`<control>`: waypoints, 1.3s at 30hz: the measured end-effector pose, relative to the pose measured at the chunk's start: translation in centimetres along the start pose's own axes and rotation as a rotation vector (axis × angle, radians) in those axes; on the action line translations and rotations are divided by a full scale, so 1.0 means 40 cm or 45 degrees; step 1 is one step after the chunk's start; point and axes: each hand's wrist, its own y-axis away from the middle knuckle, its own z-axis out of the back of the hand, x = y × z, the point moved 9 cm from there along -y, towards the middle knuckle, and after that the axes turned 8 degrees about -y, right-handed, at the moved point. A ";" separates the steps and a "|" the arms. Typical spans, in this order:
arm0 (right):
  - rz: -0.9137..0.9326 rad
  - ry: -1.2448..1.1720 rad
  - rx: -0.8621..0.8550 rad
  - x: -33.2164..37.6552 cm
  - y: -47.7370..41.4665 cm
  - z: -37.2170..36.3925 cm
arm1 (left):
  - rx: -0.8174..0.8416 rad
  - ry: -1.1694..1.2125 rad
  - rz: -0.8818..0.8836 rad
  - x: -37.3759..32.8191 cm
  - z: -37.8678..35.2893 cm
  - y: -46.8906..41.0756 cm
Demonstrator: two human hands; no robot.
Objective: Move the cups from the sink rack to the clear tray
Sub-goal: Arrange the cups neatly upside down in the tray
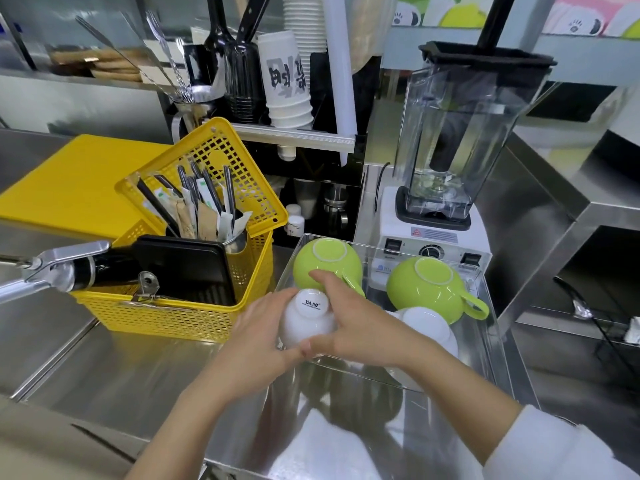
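A white cup (306, 318) sits upside down at the near left corner of the clear tray (491, 327). My left hand (258, 344) holds its left side and my right hand (349, 322) wraps its right side and top. Two green cups lie upside down in the tray: one (327, 263) at the far left, just behind my fingers, the other (427, 289) at the far right with its handle pointing right. Another white cup (427, 327) rests upside down in the tray, right of my right hand.
A yellow basket (194, 317) with straws, packets and black trays stands left of the tray. A faucet handle (52, 268) sticks in from the left. A blender (450, 161) stands behind the tray. Stacked paper cups (287, 81) and utensils fill the back shelf. The counter is steel.
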 end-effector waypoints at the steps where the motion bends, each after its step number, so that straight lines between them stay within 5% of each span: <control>1: 0.033 0.008 -0.017 0.014 0.008 0.010 | 0.011 0.016 0.016 -0.001 -0.002 0.001; 7: 0.212 0.003 -0.537 0.060 0.086 0.223 | 0.004 0.081 -0.036 -0.045 0.036 -0.005; 12: -0.120 0.147 -0.877 -0.114 0.191 0.403 | -0.148 0.283 -0.241 -0.194 0.079 -0.106; 17: -0.562 0.471 -0.644 -0.276 0.251 0.433 | 0.143 0.096 -0.374 -0.322 -0.057 -0.257; 23: -0.515 0.617 -0.641 -0.292 0.249 0.436 | 0.440 -0.134 -0.431 -0.358 -0.209 -0.321; 33: -0.514 0.694 -0.748 -0.301 0.205 0.469 | 0.197 -0.367 -0.395 -0.342 -0.191 -0.326; 39: -0.382 0.562 -0.754 -0.222 0.184 0.483 | 0.052 -0.146 -0.267 -0.243 -0.071 -0.331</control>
